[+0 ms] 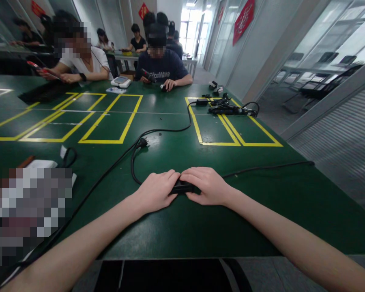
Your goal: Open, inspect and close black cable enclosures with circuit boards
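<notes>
A black power adapter (182, 187) rests on the green table (182, 231) in front of me. My left hand (159, 190) is closed round its left end, fingers on top and thumb along the near side. The right end is gripped by my right hand (207, 184) in much the same way. Both hands cover most of the adapter. From the left side a black cord curves away to a plug (142, 142) with metal prongs, lying beyond my left hand. A thin black cable (270, 166) runs off to the right towards the table edge.
Another long black cord (109, 170) crosses the table to a small adapter (201, 102). Tangled black cables (228, 107) lie at the far right, among yellow tape outlines (101, 142). A blurred-out object (27, 211) is at left. Two people sit across the table.
</notes>
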The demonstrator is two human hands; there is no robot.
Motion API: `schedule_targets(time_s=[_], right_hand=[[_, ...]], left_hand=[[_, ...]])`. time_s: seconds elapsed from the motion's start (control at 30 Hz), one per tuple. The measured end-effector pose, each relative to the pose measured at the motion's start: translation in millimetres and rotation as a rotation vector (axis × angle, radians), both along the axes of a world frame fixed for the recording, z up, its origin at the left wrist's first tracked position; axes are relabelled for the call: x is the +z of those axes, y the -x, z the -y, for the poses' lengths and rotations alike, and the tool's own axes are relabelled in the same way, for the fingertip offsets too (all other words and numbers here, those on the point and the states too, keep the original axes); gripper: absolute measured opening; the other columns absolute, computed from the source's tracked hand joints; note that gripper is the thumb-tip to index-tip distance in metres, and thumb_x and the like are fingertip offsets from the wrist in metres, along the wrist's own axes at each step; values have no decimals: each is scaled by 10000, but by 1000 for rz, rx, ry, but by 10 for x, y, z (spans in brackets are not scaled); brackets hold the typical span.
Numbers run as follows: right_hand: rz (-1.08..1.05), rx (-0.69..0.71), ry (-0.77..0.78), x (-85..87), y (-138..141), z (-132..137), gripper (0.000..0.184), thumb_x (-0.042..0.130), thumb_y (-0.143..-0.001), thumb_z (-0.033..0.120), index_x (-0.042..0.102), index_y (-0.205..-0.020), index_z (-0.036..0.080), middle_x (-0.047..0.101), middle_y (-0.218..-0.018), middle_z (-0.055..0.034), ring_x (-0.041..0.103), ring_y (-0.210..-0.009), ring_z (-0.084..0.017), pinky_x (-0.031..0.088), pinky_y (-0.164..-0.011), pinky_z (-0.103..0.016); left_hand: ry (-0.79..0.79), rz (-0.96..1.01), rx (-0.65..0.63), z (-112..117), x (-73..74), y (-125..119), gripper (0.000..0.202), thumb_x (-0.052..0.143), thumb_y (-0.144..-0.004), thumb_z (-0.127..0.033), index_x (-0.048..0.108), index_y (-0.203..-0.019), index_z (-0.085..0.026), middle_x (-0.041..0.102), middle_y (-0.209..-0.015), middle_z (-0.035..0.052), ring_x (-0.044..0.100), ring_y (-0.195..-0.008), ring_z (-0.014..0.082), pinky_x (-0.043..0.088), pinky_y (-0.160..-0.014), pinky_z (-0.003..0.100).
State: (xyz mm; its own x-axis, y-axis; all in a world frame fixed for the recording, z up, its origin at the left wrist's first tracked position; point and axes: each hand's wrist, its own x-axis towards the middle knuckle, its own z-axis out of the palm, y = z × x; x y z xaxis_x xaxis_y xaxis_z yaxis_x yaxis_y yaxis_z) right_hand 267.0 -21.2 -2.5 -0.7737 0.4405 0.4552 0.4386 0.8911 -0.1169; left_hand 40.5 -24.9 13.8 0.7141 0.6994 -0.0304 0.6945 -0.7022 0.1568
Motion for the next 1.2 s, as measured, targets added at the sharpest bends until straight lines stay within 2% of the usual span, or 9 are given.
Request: schedule_targets(time_s=[0.13, 0.27, 0.4, 0.7, 0.8, 0.9, 0.97, 1.1, 1.2], right_hand=[[-47, -48, 223, 68, 40, 75, 349, 657, -876, 303, 578, -1196, 189, 723, -1003, -79, 697, -867, -225, 536, -747, -317], [-44, -112, 360, 77, 27, 94, 228, 696, -934, 314, 590, -1109, 215, 728, -960, -44, 690, -790, -189, 497, -682, -277], [-73, -100, 394, 59, 8, 74, 233, 750, -911, 324, 575, -1012, 210, 719, -962, -50, 672, -793, -188, 486, -685, -276], [-168, -150, 430, 12, 25, 74, 184, 700, -941, 352, 587, -912, 209, 686, -861, -28, 626, -725, -174, 459, -670, -282], [-323, -227, 535, 16, -53, -41, 225, 697, -926, 409, 611, -893, 204, 686, -836, -15, 624, -709, -167, 473, -666, -280], [-594, -374, 611, 66, -245, -240, 338, 744, -853, 521, 619, -864, 208, 715, -896, -35, 645, -751, -182, 494, -645, -279], [-798, -458, 641, 126, -421, -377, 429, 821, -753, 574, 594, -828, 217, 724, -886, -43, 630, -691, -169, 468, -574, -256], [-1177, -502, 710, 285, -775, -556, 518, 855, -711, 562, 450, -779, 245, 715, -730, 22, 268, -379, -43, 193, -375, -181], [-1395, -476, 667, 403, -986, -610, 490, 784, -793, 507, 373, -758, 241, 736, -752, 14, 144, -351, -20, 131, -363, -181]], left_hand=[[25, -49, -18, -2, 26, -1, 256, 644, -948, -188, 538, -1181, -166, 675, -1095, 94, 707, -1004, 274, 596, -788, 364], [1, -17, -39, -12, -3, 11, 423, 671, -948, -190, 485, -1327, -165, 668, -1177, 112, 688, -1099, 280, 597, -858, 365], [-13, 18, -37, -19, -31, 6, 578, 685, -939, -174, 409, -1447, -156, 657, -1232, 131, 671, -1168, 286, 592, -908, 363], [-96, 154, -66, -60, -184, 50, 660, 595, -979, -211, 309, -1573, -169, 665, -1259, 134, 691, -1151, 278, 600, -906, 365], [-199, 288, -93, -103, -180, 78, 729, 575, -995, -226, 229, -1636, -217, 588, -1452, 164, 639, -1275, 297, 562, -1029, 434], [-332, 344, -127, -124, -139, 98, 734, 588, -990, -222, 254, -1644, -225, 393, -1648, 198, 426, -1503, 351, 379, -1221, 573], [-361, 340, -147, -123, -124, 106, 714, 603, -983, -216, 299, -1630, -208, 330, -1686, 200, 334, -1560, 353, 284, -1270, 601], [-307, 324, -188, -112, -146, 103, 650, 622, -977, -225, 390, -1585, -206, 359, -1680, 180, 332, -1567, 322, 288, -1276, 576], [-251, 311, -188, -116, -170, 96, 597, 625, -983, -241, 449, -1553, -213, 419, -1652, 163, 382, -1542, 308, 330, -1258, 559]])
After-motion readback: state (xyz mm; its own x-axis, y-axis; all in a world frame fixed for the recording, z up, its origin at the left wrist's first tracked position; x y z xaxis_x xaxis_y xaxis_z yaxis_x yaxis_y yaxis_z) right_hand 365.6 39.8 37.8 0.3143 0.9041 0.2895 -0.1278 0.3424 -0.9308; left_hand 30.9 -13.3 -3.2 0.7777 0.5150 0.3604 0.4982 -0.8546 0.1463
